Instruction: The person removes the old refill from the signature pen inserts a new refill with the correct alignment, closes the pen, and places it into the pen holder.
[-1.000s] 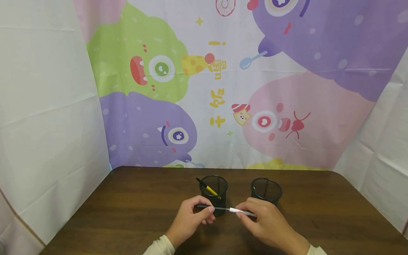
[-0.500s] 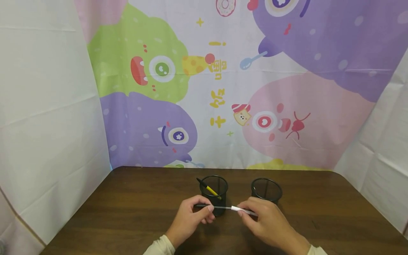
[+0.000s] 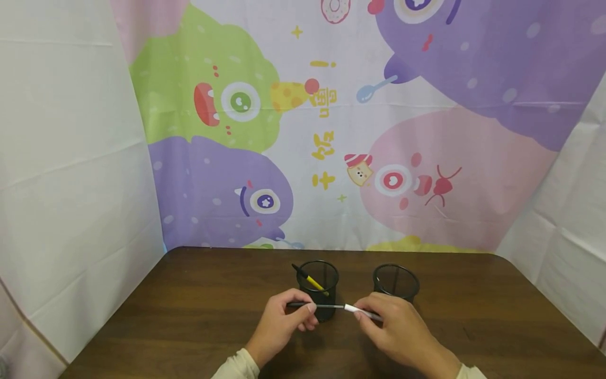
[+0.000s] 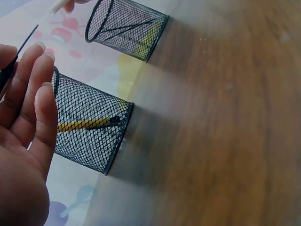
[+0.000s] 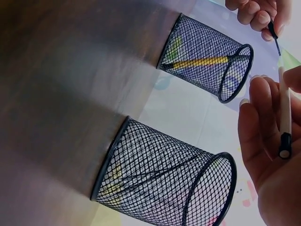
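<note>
My left hand (image 3: 284, 322) pinches a black pen part (image 3: 296, 304) between thumb and fingers. From it a thin grey refill rod (image 3: 330, 306) points right. My right hand (image 3: 400, 329) holds a white pen barrel (image 5: 285, 110) with a black end, pinched between thumb and fingers. The rod's tip and the barrel's near end face each other, with a small gap seen in the left wrist view. Both pieces are held in the air in front of a black mesh pen cup (image 3: 324, 310), where a yellow pen (image 3: 313, 283) with a black end leans.
A second black mesh cup (image 3: 396, 281) stands to the right, partly behind my right hand; no pen shows inside it. Both cups are on a dark wooden table (image 3: 213, 295). A printed cartoon curtain (image 3: 326, 210) hangs behind, with white cloth (image 3: 71, 158) at the left side.
The white barrel has shifted slightly right, away from the rod, and a small gap now shows. The rod has risen a little and lies more level. Both hands keep their hold.
</note>
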### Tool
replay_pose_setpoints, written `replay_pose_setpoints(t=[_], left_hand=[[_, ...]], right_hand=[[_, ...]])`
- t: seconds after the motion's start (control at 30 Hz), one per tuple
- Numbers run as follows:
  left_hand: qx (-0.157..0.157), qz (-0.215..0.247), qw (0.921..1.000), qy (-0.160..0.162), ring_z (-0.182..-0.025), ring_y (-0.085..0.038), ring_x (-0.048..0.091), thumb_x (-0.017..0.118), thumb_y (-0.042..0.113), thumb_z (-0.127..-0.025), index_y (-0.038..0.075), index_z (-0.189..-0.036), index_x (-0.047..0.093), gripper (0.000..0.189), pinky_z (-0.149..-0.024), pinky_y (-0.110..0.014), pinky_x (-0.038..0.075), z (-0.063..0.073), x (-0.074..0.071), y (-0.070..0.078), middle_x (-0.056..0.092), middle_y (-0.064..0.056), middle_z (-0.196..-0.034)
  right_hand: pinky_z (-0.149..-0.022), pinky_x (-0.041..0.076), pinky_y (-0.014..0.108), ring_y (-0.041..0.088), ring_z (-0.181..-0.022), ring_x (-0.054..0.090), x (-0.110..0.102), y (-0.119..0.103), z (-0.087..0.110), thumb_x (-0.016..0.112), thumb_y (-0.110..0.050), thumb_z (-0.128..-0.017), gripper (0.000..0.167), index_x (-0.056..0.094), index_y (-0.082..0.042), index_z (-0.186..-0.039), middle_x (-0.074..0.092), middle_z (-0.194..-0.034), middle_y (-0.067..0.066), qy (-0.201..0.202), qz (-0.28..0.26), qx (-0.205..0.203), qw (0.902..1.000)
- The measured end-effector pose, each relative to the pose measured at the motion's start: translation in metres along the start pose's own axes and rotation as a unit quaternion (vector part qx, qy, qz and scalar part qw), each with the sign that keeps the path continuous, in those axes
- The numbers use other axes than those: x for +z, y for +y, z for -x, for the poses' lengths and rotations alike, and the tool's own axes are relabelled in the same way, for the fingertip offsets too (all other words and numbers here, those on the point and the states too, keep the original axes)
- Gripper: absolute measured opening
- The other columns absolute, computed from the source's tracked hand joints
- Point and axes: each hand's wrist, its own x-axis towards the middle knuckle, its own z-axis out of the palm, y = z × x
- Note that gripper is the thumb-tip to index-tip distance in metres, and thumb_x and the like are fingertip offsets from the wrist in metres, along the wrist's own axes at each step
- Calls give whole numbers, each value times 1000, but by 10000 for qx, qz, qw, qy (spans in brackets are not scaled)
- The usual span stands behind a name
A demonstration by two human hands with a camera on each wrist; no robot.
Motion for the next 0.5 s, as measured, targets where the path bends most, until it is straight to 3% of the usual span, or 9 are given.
replay_pose_setpoints(t=[0.5], left_hand=[[74, -57, 10000, 19, -66, -18, 70, 69, 12, -95, -7, -98, 63, 19, -60, -31, 58, -1, -1, -2, 71, -18, -77]], right_hand=[[-54, 42, 17, -6, -62, 47, -5, -3, 2, 78, -13, -82, 16, 68, -26, -84, 57, -78, -25, -757, 304, 576, 9950]])
